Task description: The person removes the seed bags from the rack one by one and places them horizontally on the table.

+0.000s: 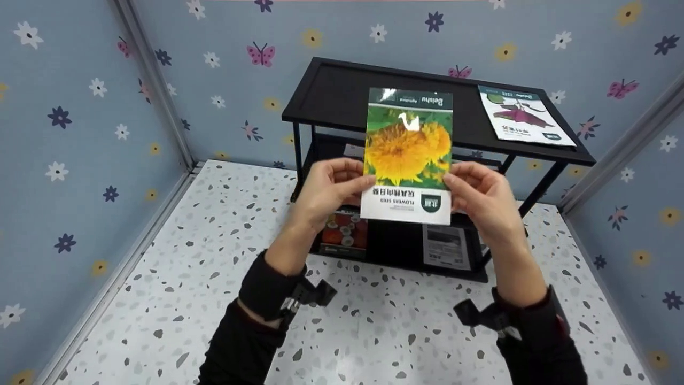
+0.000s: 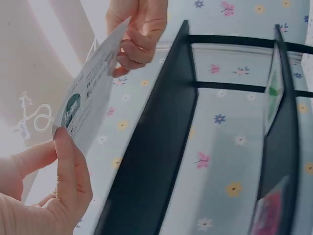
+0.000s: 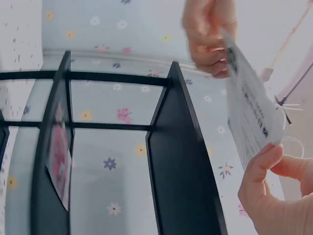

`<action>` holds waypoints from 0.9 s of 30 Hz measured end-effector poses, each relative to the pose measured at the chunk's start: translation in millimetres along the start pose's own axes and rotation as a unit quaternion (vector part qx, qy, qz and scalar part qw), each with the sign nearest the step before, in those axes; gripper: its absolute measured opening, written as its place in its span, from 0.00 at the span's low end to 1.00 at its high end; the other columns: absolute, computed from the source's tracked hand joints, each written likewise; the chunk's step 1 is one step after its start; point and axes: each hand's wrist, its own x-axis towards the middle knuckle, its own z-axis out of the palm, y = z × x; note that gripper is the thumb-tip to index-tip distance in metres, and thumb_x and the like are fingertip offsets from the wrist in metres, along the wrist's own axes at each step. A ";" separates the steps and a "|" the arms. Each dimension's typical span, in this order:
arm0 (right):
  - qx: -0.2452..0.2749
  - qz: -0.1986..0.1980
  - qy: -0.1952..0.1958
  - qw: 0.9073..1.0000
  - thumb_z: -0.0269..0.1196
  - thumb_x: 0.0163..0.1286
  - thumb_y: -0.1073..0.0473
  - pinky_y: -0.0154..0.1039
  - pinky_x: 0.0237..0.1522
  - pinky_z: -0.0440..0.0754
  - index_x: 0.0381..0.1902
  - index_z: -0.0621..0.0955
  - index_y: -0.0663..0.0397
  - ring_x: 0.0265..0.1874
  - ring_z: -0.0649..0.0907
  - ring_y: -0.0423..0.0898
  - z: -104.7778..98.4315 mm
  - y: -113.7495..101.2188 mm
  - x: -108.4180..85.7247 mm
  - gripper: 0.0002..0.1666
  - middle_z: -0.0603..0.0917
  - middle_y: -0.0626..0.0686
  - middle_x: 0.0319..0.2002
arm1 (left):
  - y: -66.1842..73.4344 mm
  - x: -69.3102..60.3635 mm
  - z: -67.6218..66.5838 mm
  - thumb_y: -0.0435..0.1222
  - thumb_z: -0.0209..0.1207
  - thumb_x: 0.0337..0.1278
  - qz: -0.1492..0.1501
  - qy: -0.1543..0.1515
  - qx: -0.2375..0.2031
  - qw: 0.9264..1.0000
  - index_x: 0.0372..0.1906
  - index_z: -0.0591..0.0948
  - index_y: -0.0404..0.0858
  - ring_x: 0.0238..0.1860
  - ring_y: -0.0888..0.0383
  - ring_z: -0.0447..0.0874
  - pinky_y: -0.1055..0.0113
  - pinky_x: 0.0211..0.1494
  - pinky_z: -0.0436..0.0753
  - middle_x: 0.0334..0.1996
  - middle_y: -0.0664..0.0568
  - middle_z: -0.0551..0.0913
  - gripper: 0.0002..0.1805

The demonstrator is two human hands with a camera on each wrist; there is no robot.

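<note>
Held packet: upright rectangular seed packet with a glossy yellow-orange flower photo, dark green header and white band (image 1: 409, 155); centre of head frame, in front of the rack, print upside down, green shield logo at lower right of the band.
Left hand (image 1: 334, 187): gripping the packet, thumb on the front face at its left edge.
Right hand (image 1: 481, 195): gripping the same packet, thumb at its right edge, roughly level with the other thumb.
Packet vs grip: pinched at both sides below mid-height, near where photo meets white band; most of it stands above the thumbs, the rest of the band below. Both wrist views show it held in the air, apart from the shelves.
Rack: black open-frame shelf unit (image 1: 342, 85), upper middle to right of frame, partly hidden by packet and hands.
Top shelf: white packet with a purple leafy plant picture and dark green header (image 1: 523, 115), lying flat at the right end.
Middle shelf: pale packet corner (image 1: 352, 151) left of the held packet; mostly hidden.
Bottom shelf: red packet with round pale shapes (image 1: 344, 235) on the left; grey-and-white printed packet (image 1: 448, 248) on the right.
Packet contents: can't tell.
</note>
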 end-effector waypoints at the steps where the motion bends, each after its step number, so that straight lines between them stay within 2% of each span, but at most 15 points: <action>1: -0.018 -0.007 0.008 1.000 0.57 0.60 0.71 0.29 0.18 0.76 0.35 0.75 0.68 0.18 0.75 0.42 -0.5 5.6 -5.6 0.05 0.79 0.55 0.25 | -6.8 -4.0 0.7 0.25 0.61 0.46 0.000 0.001 -0.003 1.000 0.36 0.77 0.27 0.25 0.58 0.76 0.68 0.28 0.80 0.27 0.45 0.79 0.09; 7: -0.082 -0.030 0.044 0.995 0.57 0.60 0.72 0.31 0.18 0.76 0.36 0.74 0.71 0.18 0.74 0.42 -5.3 37.8 -34.3 0.07 0.78 0.57 0.26 | -41.7 -26.2 5.0 0.24 0.61 0.45 0.019 -0.001 -0.019 1.000 0.35 0.77 0.25 0.25 0.58 0.77 0.70 0.27 0.79 0.26 0.46 0.78 0.09; 13: -0.083 -0.043 0.047 0.995 0.58 0.59 0.72 0.32 0.20 0.77 0.37 0.73 0.75 0.18 0.74 0.42 -11.1 67.4 -53.8 0.09 0.78 0.57 0.26 | -71.4 -42.3 6.6 0.25 0.61 0.45 0.035 -0.003 -0.006 0.999 0.35 0.77 0.24 0.25 0.59 0.77 0.65 0.27 0.80 0.27 0.47 0.78 0.10; 16: -0.076 -0.046 0.050 0.995 0.58 0.59 0.73 0.31 0.20 0.76 0.37 0.72 0.77 0.19 0.74 0.42 -13.9 81.1 -60.4 0.10 0.78 0.55 0.26 | -84.9 -47.9 7.6 0.25 0.61 0.45 0.035 0.004 0.004 0.999 0.35 0.77 0.24 0.24 0.59 0.77 0.68 0.26 0.79 0.27 0.47 0.78 0.10; 18: -0.079 -0.048 0.057 0.994 0.58 0.58 0.73 0.31 0.21 0.76 0.36 0.73 0.77 0.19 0.74 0.42 -15.7 90.0 -64.3 0.10 0.78 0.54 0.26 | -95.4 -51.4 8.4 0.25 0.61 0.45 0.034 0.006 0.004 0.999 0.35 0.77 0.23 0.24 0.59 0.76 0.69 0.25 0.78 0.27 0.47 0.78 0.10; 22: -0.087 -0.048 0.074 0.992 0.58 0.58 0.73 0.33 0.22 0.77 0.36 0.74 0.77 0.20 0.75 0.42 -18.9 109.5 -72.0 0.09 0.79 0.54 0.27 | -118.1 -58.2 10.8 0.25 0.61 0.46 0.017 0.011 -0.006 1.000 0.34 0.76 0.23 0.24 0.59 0.77 0.66 0.26 0.80 0.26 0.47 0.77 0.10; 27: -0.091 -0.039 0.095 0.991 0.58 0.57 0.73 0.31 0.22 0.77 0.36 0.74 0.78 0.19 0.75 0.41 -20.3 134.6 -82.1 0.09 0.79 0.58 0.26 | -143.1 -66.0 13.1 0.26 0.61 0.47 -0.001 0.023 -0.012 1.000 0.35 0.75 0.23 0.24 0.58 0.77 0.63 0.26 0.81 0.26 0.47 0.77 0.10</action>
